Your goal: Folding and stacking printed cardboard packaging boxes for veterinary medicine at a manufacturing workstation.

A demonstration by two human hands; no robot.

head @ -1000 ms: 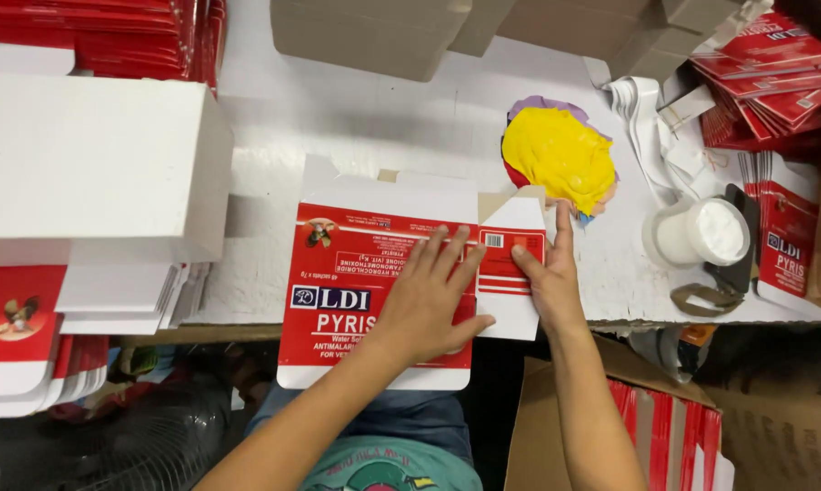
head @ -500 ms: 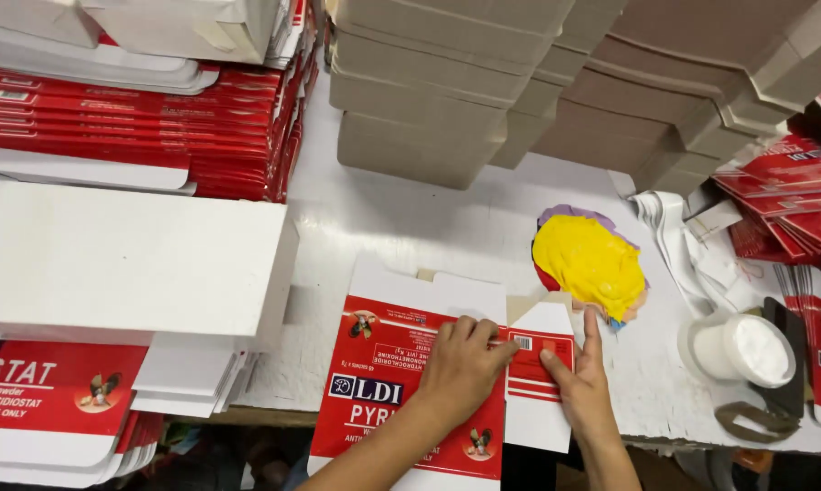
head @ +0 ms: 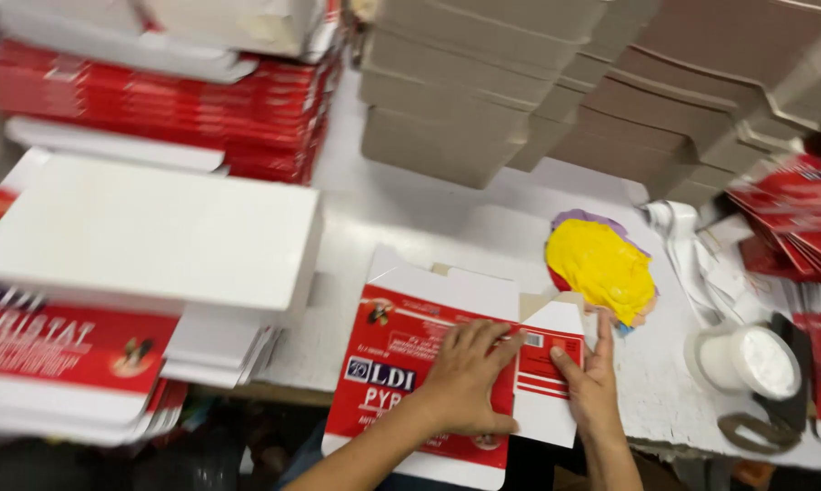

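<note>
Meanwhile, the left hand [head: 465, 386] is pressing flat on a red-and-white carton blank [head: 410, 373] at the near edge of the white table [head: 410, 214] — fingers spread apart, palm down. Just beside those fingertips, the right hand [head: 592, 386] is lying along the blank's folded white side flap [head: 551, 382], fingers together, thumb on the panel. Beyond the right fingertips a yellow cloth [head: 601, 268] is resting; a white tub [head: 747, 359] is sitting off to their right.
</note>
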